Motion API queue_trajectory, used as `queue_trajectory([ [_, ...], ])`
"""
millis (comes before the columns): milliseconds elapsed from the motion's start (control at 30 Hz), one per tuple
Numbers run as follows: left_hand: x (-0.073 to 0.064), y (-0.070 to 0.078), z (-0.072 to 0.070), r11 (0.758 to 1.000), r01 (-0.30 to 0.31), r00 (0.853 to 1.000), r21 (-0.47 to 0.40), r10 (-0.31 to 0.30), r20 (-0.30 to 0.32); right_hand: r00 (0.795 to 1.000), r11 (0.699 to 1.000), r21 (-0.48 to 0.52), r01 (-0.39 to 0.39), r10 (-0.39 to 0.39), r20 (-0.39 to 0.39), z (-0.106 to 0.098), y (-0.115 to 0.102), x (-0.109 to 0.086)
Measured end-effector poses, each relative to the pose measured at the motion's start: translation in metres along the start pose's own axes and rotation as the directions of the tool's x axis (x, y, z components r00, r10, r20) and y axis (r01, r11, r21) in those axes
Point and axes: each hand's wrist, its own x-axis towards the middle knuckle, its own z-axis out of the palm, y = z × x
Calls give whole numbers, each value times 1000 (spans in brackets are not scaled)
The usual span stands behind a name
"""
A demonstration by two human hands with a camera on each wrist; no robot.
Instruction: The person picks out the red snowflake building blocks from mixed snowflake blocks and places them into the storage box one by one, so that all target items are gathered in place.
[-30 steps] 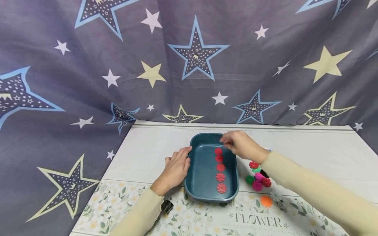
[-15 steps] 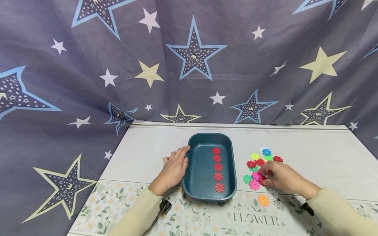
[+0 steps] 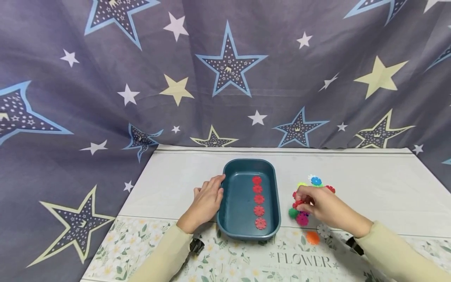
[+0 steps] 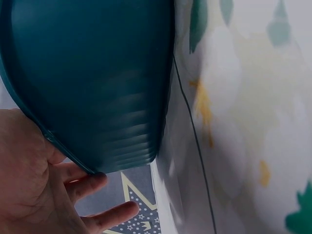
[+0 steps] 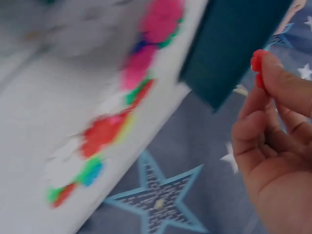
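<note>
My right hand (image 3: pixel 325 205) pinches a red flower-shaped disc (image 5: pixel 256 66) between thumb and forefinger, above a pile of small coloured discs (image 3: pixel 302 219). In the right wrist view the held disc stands clear of the pile, near the fingertips. A dark teal tray (image 3: pixel 234 213) lies to the left of the pile. Along its right side runs a column of several red flower discs (image 3: pixel 258 199). My left hand (image 3: pixel 204 201) rests against the tray's left rim. In the left wrist view its fingers (image 4: pixel 114 217) are stretched out beside the tray wall.
A blue disc (image 3: pixel 316 181) lies at the pile's far end. Nearer me are an orange disc (image 3: pixel 312 237) and a clear one (image 3: pixel 323 230). The table (image 3: pixel 380 188) has a white cloth with a floral front. A starry curtain (image 3: pixel 197 47) hangs behind.
My right hand moved from above the tray's far right corner to the pile, then lifted slightly leftward with a red disc. My left hand has stayed on the tray rim.
</note>
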Motion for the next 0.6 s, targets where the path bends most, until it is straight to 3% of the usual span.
queue_trajectory([
  [200,0,-1,1,1000,-8,1000,1,8,-10,984,980,98,175,-177,13,18,-27,30],
  [333,0,-1,1,1000,-15,1000,2,15,-19,962,969,88,231,-241,130,47,-41,54],
  [500,0,-1,-1,1000,-9,1000,12,9,-18,930,985,62,163,-175,325,83,-53,81],
  [600,0,0,-1,1000,-11,1000,-2,11,-12,914,991,46,125,-133,383,96,-59,90],
])
